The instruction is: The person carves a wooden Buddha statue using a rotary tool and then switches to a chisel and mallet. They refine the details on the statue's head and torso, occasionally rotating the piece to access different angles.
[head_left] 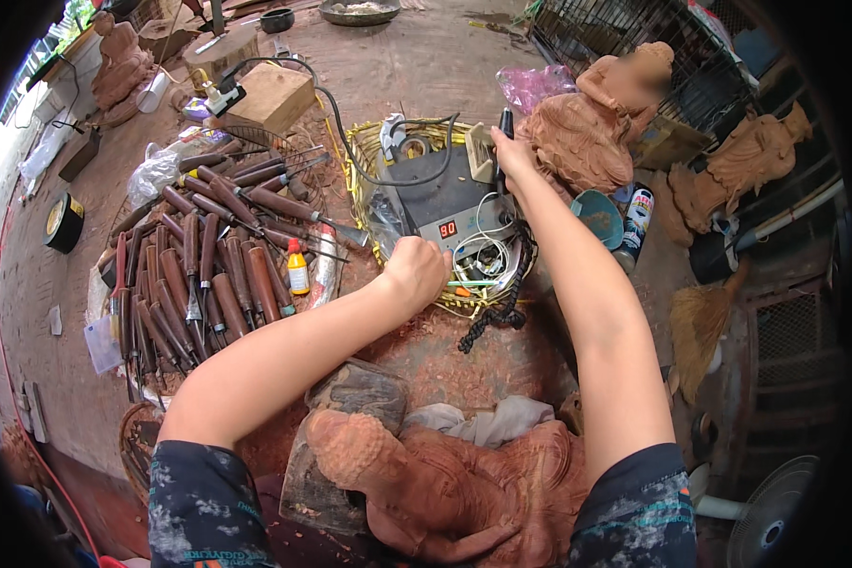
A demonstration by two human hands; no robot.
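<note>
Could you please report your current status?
Left hand curled at grey control box. Right hand holding black handpiece. Cable looped across box.

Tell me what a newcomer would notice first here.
Most likely the carved figure at the bottom centre of the view. Next, the heap of brown-handled tools at left; then the grey box with its red display, set in a yellow basket, the left hand at its front.

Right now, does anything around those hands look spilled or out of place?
Reddish-brown crumbs lie scattered on the near side of the yellow woven basket, like a spill, and a thin white cable sits in loose, untidy loops inside it, right of the left hand. Nothing looks clearly damaged.
</note>
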